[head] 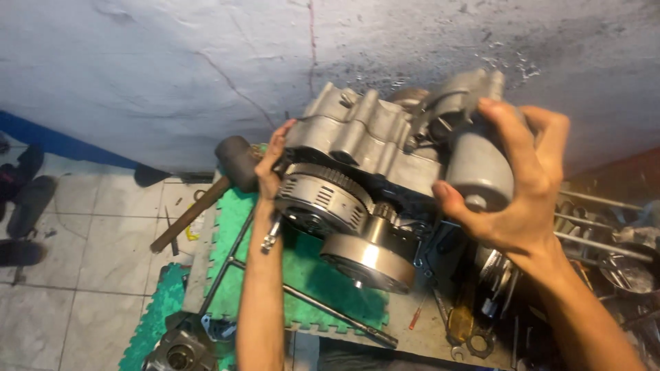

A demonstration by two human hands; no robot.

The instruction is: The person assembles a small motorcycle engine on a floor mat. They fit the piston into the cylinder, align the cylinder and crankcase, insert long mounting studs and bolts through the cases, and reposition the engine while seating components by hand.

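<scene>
I hold a grey metal engine block [371, 148] up in the air with both hands. My left hand [270, 165] grips its left edge beside the round slotted clutch drum [320, 203]. My right hand [519, 182] wraps around the grey cylindrical starter motor [478, 172] at the block's right end. A second shiny round drum [371, 257] hangs at the block's lower middle. The engine is tilted, with its open gear side facing me.
Below lies a green foam mat [306, 275] with a long metal T-bar wrench [323, 309]. A rubber mallet [230, 165] with a wooden handle rests at its left. Loose tools and metal parts [481, 316] crowd the right. Another engine part [180, 352] sits bottom left. A rough grey wall [172, 69] stands behind.
</scene>
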